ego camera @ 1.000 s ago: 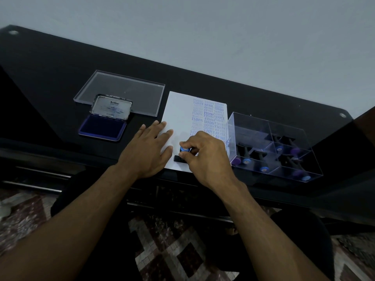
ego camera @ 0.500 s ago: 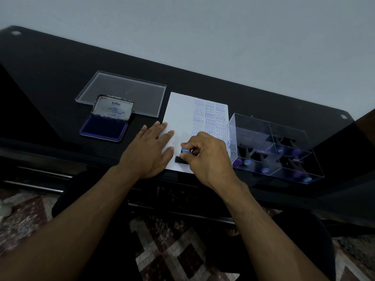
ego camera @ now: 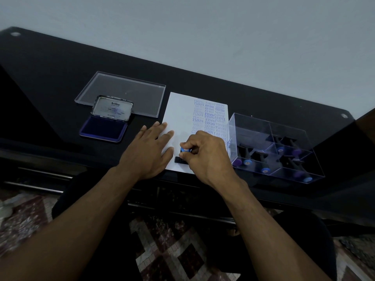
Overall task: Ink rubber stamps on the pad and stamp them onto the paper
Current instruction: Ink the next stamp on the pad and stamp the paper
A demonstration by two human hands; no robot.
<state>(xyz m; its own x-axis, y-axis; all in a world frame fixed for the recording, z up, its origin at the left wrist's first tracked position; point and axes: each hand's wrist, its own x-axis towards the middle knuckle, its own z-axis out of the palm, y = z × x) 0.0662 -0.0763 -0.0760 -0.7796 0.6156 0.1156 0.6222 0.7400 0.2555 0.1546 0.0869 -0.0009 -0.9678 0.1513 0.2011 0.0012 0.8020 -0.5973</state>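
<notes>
While the left hand [ego camera: 147,152] lies flat with its fingers [ego camera: 160,128] spread and straight, pressing down the near left part of the paper [ego camera: 178,112], the right hand [ego camera: 207,153] has its fingers curled round a rubber stamp [ego camera: 183,156], pinching the blue-topped knob between thumb and forefinger. That stamp's black base sits on the paper close to the near edge, just beside the left thumb.

Right half of the sheet is already covered in blue prints, stuff like SAMPLE, AIR MAIL, FRAGILE, AMENDED, some of them upside down from this angle.

Off to the left on the black worktop [ego camera: 50,74] is the ink pad [ego camera: 103,130], open, with its lid [ego camera: 112,108] tipped up at the back and the dark blue pad showing. Behind it lies a clear flat tray [ego camera: 129,88], well apart from the hands.

To the right, touching or nearly touching the paper's edge (can't tell which), is a clear divided box [ego camera: 269,138] holding more stamps [ego camera: 263,169] with blue and purple knobs, lying in several compartments.
</notes>
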